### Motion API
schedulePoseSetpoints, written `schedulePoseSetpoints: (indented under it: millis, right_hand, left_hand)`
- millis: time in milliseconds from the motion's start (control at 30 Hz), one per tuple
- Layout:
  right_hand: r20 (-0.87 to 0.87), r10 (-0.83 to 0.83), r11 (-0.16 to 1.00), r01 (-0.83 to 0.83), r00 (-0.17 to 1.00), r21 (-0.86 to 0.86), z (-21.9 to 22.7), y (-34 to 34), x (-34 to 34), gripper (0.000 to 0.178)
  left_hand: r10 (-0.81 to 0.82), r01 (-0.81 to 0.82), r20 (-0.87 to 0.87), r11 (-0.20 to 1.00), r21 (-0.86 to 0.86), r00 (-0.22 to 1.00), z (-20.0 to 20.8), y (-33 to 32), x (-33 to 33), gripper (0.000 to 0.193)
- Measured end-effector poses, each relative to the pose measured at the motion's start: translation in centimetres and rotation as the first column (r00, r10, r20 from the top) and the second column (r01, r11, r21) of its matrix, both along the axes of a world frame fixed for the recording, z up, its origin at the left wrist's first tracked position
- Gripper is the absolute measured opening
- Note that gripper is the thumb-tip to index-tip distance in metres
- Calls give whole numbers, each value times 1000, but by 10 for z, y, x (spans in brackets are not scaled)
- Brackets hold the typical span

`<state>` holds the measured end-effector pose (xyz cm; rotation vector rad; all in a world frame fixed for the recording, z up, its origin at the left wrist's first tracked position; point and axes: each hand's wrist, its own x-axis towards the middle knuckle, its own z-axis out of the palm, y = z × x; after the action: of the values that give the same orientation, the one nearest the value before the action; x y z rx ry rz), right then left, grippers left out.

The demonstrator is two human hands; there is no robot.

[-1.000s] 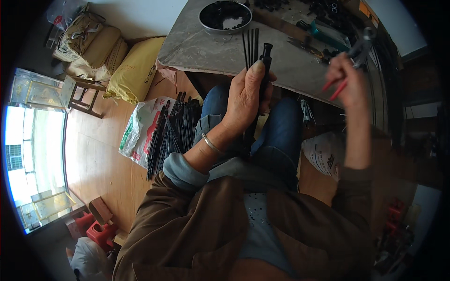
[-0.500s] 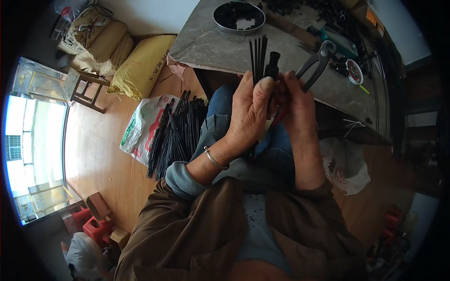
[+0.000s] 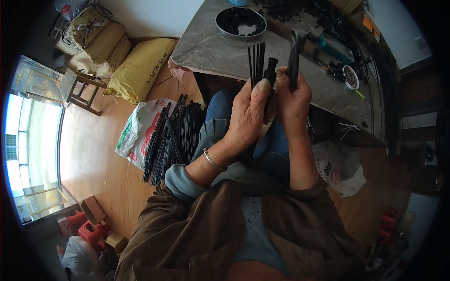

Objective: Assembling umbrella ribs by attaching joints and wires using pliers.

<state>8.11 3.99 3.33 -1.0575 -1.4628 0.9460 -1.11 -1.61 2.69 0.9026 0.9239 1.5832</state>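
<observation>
Above the person's lap, just short of the table [image 3: 211, 44] edge, the left hand [image 3: 247, 114] is closed around a bundle of thin black rods [image 3: 255, 61] and a black fitting [image 3: 270, 77], the rod tips standing up past the thumb. The right hand [image 3: 293, 100] touches it on the right, fingers wrapped shut round the handles of pliers [image 3: 294, 56] that point up over the table edge. Left of the table, on the floor, lies a heap of black rods [image 3: 171, 138] on a white bag [image 3: 136, 131]; on the table beyond the hands stands a dark bowl [image 3: 240, 22].
</observation>
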Motion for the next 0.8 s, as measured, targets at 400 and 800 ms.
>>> schedulePoseSetpoints:
  millis: [400, 800]
  right_hand:
    - [-355, 311, 805, -443, 881, -394, 0, -11, 16, 24]
    - [-263, 346, 853, -419, 901, -312, -8, -14, 11, 26]
  left_hand:
    - [6, -7, -14, 996, -89, 1000, -13, 10, -16, 65]
    - [24, -25, -29, 999, -47, 999, -25, 14, -17, 63]
